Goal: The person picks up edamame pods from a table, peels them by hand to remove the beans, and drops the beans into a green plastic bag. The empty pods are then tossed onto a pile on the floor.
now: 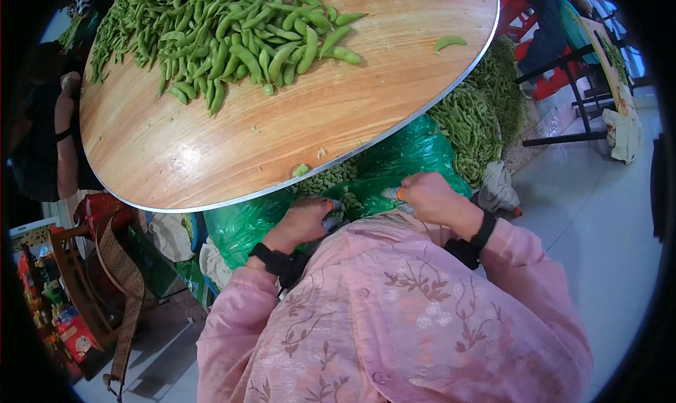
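Observation:
My left hand (304, 221) is curled at my lap, at the near edge of a green plastic bag (243, 223). Opposite it, my right hand (426, 195) is closed, with its knuckles up, over the bag's right part. Grey-white wraps with orange bands cover fingertips of both hands. Whatever the fingers pinch, perhaps the bag's edge or the pink cloth, is too small to make out. Shelled green beans (336, 179) show in the bag between my hands, partly under the tabletop. Above lies a heap of green soybean pods (239, 40) on the round wooden table (282, 132).
A single pod (451, 43) lies near the table's right rim. More pods (475, 121) are piled on the floor at right, beside a crumpled cloth (498, 186). A black-legged table (605, 58) stands farther right. Another person's arm (65, 135) is at left, above a wooden chair (81, 276).

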A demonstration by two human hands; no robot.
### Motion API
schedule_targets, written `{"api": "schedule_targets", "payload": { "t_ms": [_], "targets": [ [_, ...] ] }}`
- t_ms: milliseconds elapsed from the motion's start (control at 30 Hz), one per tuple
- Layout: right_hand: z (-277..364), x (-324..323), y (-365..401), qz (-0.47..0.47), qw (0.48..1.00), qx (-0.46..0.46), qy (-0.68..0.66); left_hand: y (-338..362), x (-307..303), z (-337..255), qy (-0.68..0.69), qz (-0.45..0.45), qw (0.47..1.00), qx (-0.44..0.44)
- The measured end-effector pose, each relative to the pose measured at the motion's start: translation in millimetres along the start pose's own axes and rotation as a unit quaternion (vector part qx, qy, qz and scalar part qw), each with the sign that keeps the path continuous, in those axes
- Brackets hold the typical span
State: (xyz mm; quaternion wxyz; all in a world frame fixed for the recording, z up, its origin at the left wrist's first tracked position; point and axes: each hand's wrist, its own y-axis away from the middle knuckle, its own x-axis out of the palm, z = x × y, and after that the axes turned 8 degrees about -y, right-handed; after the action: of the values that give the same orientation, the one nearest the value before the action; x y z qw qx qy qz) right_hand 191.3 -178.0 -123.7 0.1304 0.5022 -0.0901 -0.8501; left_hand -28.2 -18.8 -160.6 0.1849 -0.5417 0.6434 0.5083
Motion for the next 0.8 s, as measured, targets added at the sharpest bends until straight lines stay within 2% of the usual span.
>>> {"api": "schedule_targets", "payload": {
  "t_ms": [100,233,333,400,433,467,500,567,633,700,733,800],
  "targets": [
    [-11,16,-9,0.04,0.999,0.027,0.016,0,14,13,-0.004,0.018,1.0,0.003],
    [-10,9,-16,0.08,0.995,0.056,0.006,8,16,15,-0.011,-0.02,0.999,0.039],
    [-18,15,-19,0.061,0.996,0.064,-0.002,12,22,18,-0.029,-0.061,0.995,0.069],
    [-27,19,-23,-0.02,0.992,0.089,-0.089,12,23,22,-0.048,-0.074,0.993,0.077],
    [-32,21,-28,-0.02,0.992,0.089,-0.089,10,23,24,-0.021,-0.055,0.997,0.053],
    [-38,22,-33,-0.083,0.95,0.167,-0.25,9,23,26,0.006,-0.036,0.999,0.029],
    [-36,17,-36,-0.142,0.873,0.238,-0.402,10,25,29,0.007,-0.036,0.999,0.029],
    [-29,0,-32,-0.154,0.879,0.258,-0.371,12,30,37,0.152,-0.059,0.984,-0.07],
    [-27,-6,-28,-0.165,0.883,0.277,-0.341,14,27,40,0.178,-0.064,0.977,-0.097],
    [-27,-4,-17,-0.167,0.953,0.073,-0.241,13,25,44,0.201,-0.07,0.969,-0.125],
    [-23,-5,-14,-0.167,0.953,0.073,-0.241,11,26,46,0.19,-0.072,0.973,-0.114],
    [-13,-10,-9,-0.052,0.998,-0.006,-0.047,9,25,47,0.178,-0.074,0.976,-0.103]
  ]
}}
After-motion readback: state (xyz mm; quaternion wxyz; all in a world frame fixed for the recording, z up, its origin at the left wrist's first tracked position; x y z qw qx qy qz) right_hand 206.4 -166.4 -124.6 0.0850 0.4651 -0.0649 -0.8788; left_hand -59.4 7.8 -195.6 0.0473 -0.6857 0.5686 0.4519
